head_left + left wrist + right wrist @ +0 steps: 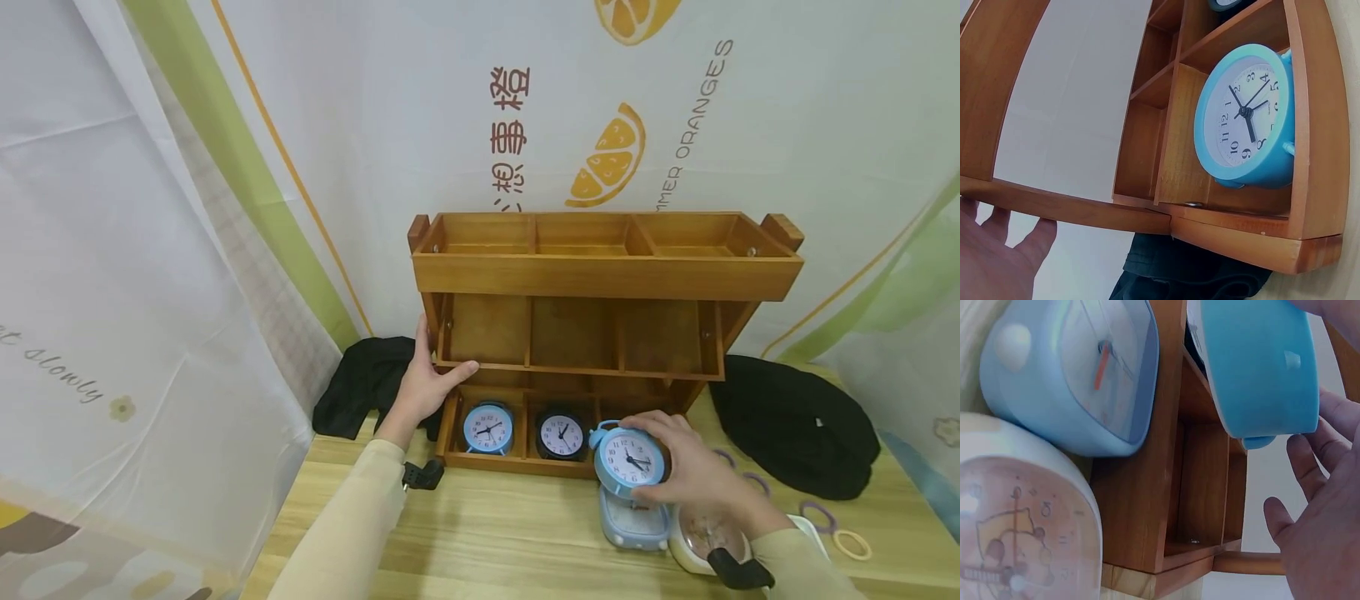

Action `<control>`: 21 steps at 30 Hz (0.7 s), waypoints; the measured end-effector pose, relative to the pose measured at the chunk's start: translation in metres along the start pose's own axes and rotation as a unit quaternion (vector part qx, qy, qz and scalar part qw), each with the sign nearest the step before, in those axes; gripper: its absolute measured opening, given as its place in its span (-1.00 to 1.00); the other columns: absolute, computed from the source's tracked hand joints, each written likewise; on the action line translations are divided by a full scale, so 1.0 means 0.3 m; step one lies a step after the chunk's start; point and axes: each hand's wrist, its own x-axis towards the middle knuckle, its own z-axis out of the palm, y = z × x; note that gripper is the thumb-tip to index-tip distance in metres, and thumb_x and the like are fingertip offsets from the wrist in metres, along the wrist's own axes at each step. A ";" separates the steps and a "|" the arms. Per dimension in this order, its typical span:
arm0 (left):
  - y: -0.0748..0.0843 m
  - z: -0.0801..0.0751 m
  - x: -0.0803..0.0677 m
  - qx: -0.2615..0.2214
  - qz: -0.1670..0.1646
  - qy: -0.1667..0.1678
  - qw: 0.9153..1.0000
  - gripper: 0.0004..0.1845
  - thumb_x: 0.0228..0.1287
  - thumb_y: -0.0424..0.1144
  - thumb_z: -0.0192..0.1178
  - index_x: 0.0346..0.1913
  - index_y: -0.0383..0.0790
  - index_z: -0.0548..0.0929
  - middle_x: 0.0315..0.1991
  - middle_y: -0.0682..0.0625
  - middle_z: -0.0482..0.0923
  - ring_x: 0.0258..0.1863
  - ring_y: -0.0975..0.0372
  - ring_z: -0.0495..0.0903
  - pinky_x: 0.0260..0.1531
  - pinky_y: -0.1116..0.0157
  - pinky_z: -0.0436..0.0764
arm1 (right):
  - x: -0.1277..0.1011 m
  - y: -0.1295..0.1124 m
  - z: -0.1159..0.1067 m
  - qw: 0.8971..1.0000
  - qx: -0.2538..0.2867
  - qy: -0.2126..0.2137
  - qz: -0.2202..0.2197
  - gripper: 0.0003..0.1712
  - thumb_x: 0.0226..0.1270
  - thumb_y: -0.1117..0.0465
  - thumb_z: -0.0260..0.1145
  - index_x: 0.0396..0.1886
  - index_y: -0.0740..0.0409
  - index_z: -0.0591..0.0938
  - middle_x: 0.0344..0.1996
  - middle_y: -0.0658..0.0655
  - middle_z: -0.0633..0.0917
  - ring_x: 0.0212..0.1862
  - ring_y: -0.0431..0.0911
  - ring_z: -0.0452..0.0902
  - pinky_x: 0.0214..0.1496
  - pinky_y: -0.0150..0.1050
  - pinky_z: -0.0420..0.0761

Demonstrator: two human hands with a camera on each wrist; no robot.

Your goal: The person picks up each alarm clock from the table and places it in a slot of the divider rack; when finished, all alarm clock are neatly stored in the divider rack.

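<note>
In the head view my right hand (697, 467) holds a light blue round alarm clock (628, 460) between thumb and fingers, over the front right of the bottom tier of a wooden tiered box (607, 277). The right wrist view shows this clock's blue side (1260, 369) above the right compartment. My left hand (422, 385) rests against the box's left side, fingers straight and thumb spread toward the middle tier. Below it, a blue alarm clock (1244, 119) sits in the left bottom compartment. A black alarm clock (562, 435) sits in the middle one.
In front of the box's right end stand a pale blue square clock (633, 523) and a cream clock (712, 537). Black cloth (367, 387) lies at left, a black cloth item (795, 429) at right. Hair-tie-like rings (852, 545) lie near the right forearm.
</note>
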 end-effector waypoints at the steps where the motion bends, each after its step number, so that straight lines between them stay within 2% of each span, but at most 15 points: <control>1: -0.002 -0.001 0.001 -0.001 0.000 0.000 1.000 0.32 0.29 0.20 0.43 0.70 0.09 -0.42 0.71 -0.13 -0.25 0.65 -0.09 -0.03 0.51 -0.19 0.15 | 0.004 0.003 -0.003 1.000 0.001 -0.002 0.001 0.00 -0.13 -0.10 0.78 0.35 0.03 0.57 0.20 0.01 0.59 0.10 -0.09 0.30 0.02 0.08 0.44; 8: -0.010 -0.002 0.005 -0.004 0.007 0.001 1.000 0.32 0.29 0.19 0.43 0.70 0.06 -0.41 0.71 -0.15 -0.22 0.65 -0.09 -0.02 0.51 -0.19 0.16 | 0.025 0.040 -0.012 1.000 -0.008 -0.002 0.030 0.01 -0.14 -0.13 0.78 0.34 0.02 0.56 0.19 0.06 0.60 0.11 -0.02 0.33 0.04 0.16 0.50; 14: -0.012 -0.005 0.003 -0.008 0.011 0.003 1.000 0.30 0.30 0.17 0.43 0.70 0.10 -0.41 0.71 -0.13 -0.21 0.64 -0.10 0.01 0.50 -0.19 0.19 | 0.044 0.091 -0.006 0.999 -0.022 0.021 0.023 0.03 -0.21 -0.05 0.81 0.32 0.08 0.57 0.16 0.16 0.61 0.08 0.06 0.38 0.00 0.15 0.49; 21: -0.005 -0.003 0.001 -0.011 0.010 -0.003 1.000 0.30 0.31 0.16 0.43 0.70 0.12 -0.43 0.71 -0.08 -0.30 0.66 -0.05 -0.09 0.53 -0.16 0.11 | 0.065 0.131 -0.008 0.999 -0.031 0.020 0.010 0.01 -0.23 -0.02 0.82 0.29 0.12 0.58 0.14 0.23 0.62 0.03 0.11 0.42 -0.04 0.12 0.50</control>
